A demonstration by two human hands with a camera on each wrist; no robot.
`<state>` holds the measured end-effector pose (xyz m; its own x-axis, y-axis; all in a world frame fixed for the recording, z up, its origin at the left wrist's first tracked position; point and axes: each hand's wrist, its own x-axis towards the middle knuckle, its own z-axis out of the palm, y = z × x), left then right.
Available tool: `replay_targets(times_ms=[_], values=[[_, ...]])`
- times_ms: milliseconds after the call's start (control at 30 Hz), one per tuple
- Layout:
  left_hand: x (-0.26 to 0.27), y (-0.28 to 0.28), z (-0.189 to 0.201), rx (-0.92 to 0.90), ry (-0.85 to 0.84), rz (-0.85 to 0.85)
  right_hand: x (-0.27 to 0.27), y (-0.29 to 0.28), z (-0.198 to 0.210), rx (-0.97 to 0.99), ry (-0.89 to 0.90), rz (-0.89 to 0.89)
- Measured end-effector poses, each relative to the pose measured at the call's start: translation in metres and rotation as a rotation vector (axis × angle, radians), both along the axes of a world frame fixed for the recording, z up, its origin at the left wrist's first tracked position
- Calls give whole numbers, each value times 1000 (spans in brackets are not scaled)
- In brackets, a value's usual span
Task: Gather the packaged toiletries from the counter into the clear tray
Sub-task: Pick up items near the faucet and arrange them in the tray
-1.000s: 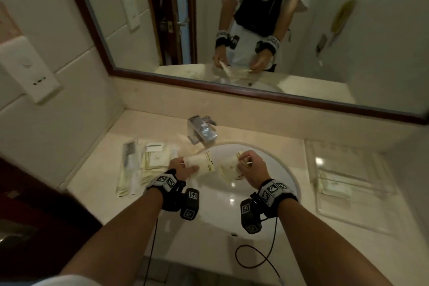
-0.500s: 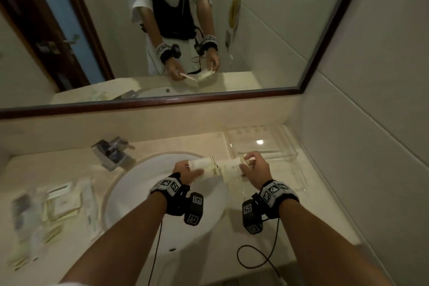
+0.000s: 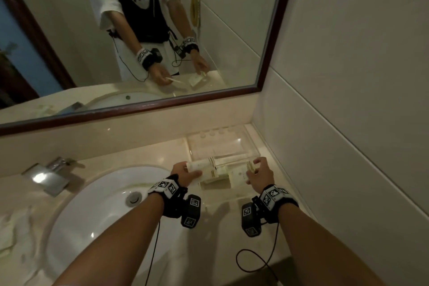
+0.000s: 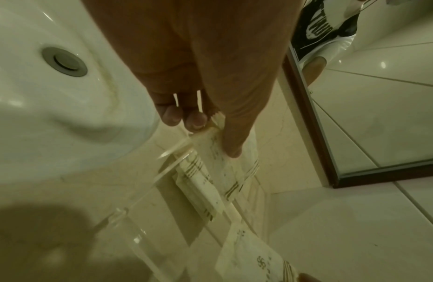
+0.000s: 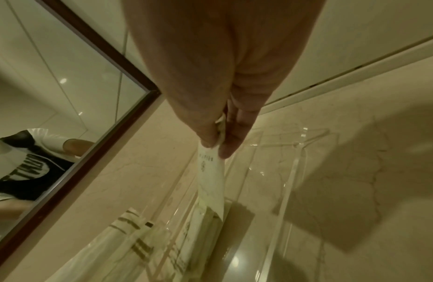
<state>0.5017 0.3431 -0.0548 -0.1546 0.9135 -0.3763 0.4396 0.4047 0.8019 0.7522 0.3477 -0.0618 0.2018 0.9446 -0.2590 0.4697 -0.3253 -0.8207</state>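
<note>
Both hands pinch packets point(image 3: 204, 169) over clear tray point(image 3: 241, 144) (sink point(image 3: 92, 204), faucet point(image 3: 50, 173) leftward).

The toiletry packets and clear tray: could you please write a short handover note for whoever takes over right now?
Left hand: pinches the end of a long packet, held over the clear tray.
Right hand: pinches a flat packet by its striped end, low over the tray.
Done: both packets are carried to the tray by the right wall; other packets seem to lie inside it already.
Left: release these two, then fetch the blurred packets on the counter left of the sink.
</note>
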Motion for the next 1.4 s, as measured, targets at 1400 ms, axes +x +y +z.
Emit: replay_targets(times_ms=[1400], values=[[43,46,-7,-141,-171,76,16,62,-53,-122,-206,-53]])
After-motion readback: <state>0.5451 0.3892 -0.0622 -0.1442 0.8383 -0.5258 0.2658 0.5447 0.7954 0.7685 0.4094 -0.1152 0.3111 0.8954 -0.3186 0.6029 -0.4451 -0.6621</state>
